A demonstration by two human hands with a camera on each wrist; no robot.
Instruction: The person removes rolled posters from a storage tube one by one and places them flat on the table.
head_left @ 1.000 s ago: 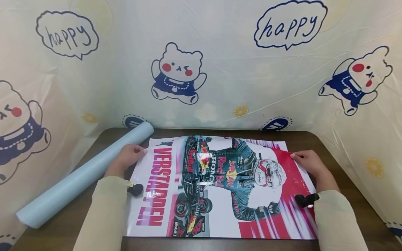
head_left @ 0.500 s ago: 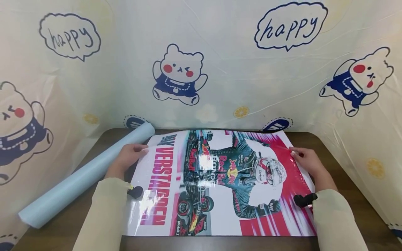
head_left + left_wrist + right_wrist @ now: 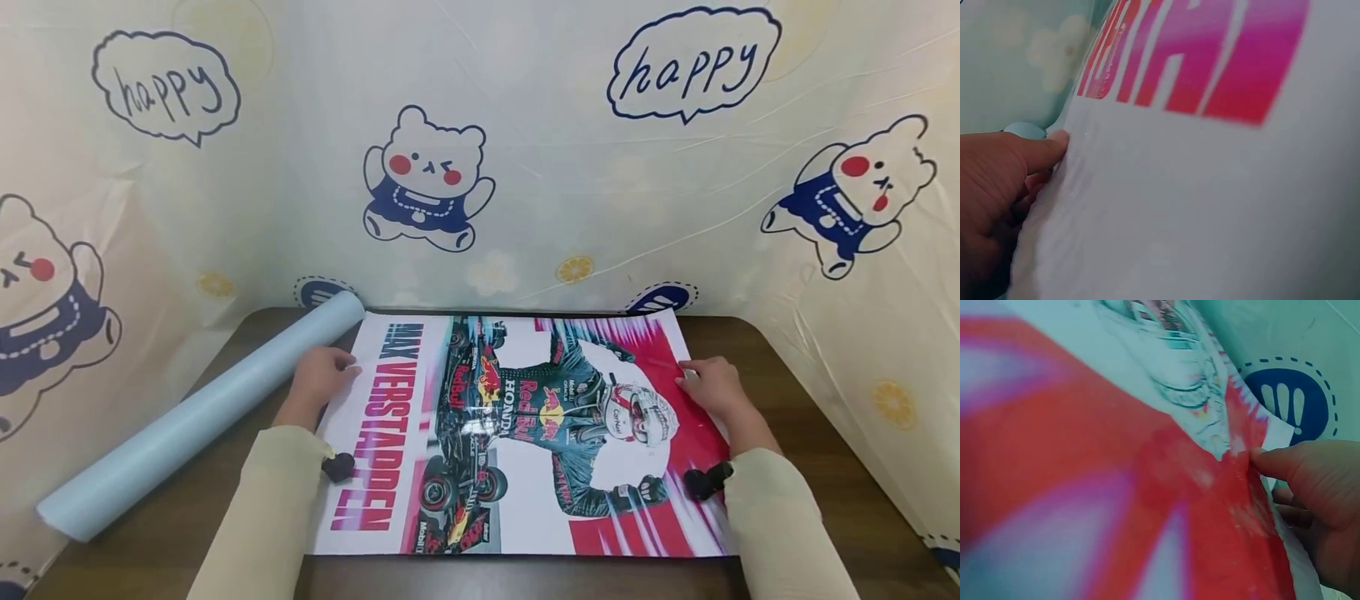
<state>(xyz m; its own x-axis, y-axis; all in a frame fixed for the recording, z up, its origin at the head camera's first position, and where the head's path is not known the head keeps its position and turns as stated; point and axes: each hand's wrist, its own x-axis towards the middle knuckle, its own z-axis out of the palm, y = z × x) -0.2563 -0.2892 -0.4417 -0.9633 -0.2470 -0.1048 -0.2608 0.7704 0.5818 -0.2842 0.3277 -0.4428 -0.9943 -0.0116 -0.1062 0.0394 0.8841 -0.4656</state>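
Observation:
A glossy racing poster (image 3: 532, 350) lies turned sideways in the head view, with a driver, a race car and large red and blue lettering on it. My left hand (image 3: 318, 379) pinches its left edge. In the left wrist view, the thumb of the left hand (image 3: 997, 181) lies on the white margin, with the other fingers behind the edge. On the opposite side, my right hand (image 3: 716, 387) holds the red right edge. The right wrist view shows the thumb of the right hand (image 3: 1316, 481) on the printed face, its fingers partly hidden behind the sheet.
A long pale blue roll (image 3: 202, 417) lies diagonally on the brown table (image 3: 795, 383), left of the poster and behind the left hand. A patterned curtain (image 3: 525, 167) encloses the back and sides of the table.
The poster's far edge was bent over and hid part of the lettering; it has since spread out, and the sheet lies flatter. Both hands have shifted slightly inward, still gripping the edges.

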